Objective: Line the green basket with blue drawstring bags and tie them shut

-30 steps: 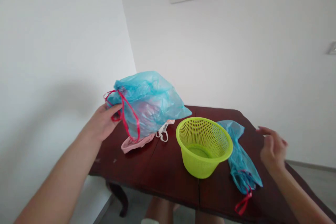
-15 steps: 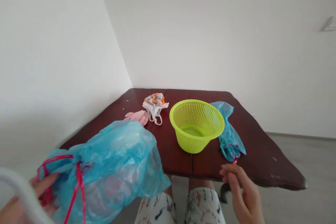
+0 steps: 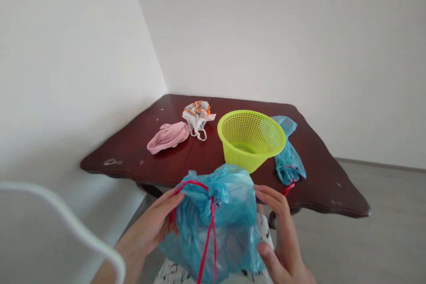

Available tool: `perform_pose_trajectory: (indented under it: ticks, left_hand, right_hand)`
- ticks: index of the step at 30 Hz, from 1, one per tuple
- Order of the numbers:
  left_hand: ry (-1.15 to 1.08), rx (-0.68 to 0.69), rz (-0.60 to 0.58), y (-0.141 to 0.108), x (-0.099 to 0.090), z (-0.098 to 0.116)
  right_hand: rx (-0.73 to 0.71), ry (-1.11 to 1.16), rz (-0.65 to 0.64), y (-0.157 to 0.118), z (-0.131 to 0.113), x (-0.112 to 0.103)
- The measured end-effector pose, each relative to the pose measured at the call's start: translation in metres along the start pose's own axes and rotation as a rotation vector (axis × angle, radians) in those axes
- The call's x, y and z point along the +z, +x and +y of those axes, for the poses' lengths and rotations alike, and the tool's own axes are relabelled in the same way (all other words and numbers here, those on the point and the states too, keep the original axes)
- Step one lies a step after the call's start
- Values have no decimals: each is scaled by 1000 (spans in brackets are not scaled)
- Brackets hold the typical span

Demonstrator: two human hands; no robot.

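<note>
Two bare hands hold a puffy blue plastic bag (image 3: 218,226) up over the person's lap, just past the near edge of a dark red wooden worktop (image 3: 129,155). The left hand (image 3: 149,224) has a tight grip on one side of the bag, close to its red string (image 3: 210,235). The right hand (image 3: 278,226) has its grip curled around the other side. The red string is pulled in at the top of the bag and hangs down the front. Something pale is inside, but I can't tell what it is.

On the worktop, a green plastic basket (image 3: 249,140) stands open side up, near the bag. Just right of it lies a flat blue bag (image 3: 288,153) with its own red string. A pink cloth (image 3: 168,136) lies on the left, and a white bag with orange marks (image 3: 198,115) lies just behind it. A curved white rail (image 3: 63,202) shows at the bottom left, near the left arm.
</note>
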State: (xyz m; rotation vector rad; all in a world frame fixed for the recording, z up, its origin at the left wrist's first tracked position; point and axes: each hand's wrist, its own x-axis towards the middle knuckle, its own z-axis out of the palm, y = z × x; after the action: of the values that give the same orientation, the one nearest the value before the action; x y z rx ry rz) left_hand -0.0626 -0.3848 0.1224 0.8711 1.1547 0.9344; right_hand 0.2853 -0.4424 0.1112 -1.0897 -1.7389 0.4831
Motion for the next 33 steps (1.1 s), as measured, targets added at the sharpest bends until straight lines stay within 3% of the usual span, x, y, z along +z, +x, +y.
perform_pose_trajectory:
  ticks: [3,8,11,13,16,18,21,23,27,33]
  left_hand:
    - [-73,-85,-116,4,21,1]
    - [-86,0,-191,11,53,18]
    - [172,205,-167,11,59,34]
    - [435,411,-36,9,56,43]
    - [606,788,202,2,55,52]
    - [613,935,162,-4,61,56]
    - [654,858,-104,-9,81,57]
    - [657,772,-178,-8,93,56]
    - [545,705,-152,1,104,49]
    - [353,678,-125,8,106,44]
  right_hand:
    - [-108,-129,-29,26,-7,1]
    - [-149,-176,43,52,-11,9]
    - [-168,-154,206,57,-11,11]
    - [-179,-133,264,61,-10,10]
    - [-170,-83,257,69,-11,9]
    - [-165,-44,220,74,-14,11]
    - [-175,13,163,80,-20,17]
    - [-172,55,152,82,-23,22]
    - [-133,134,152,82,-22,26]
    - [12,206,139,60,-16,21]
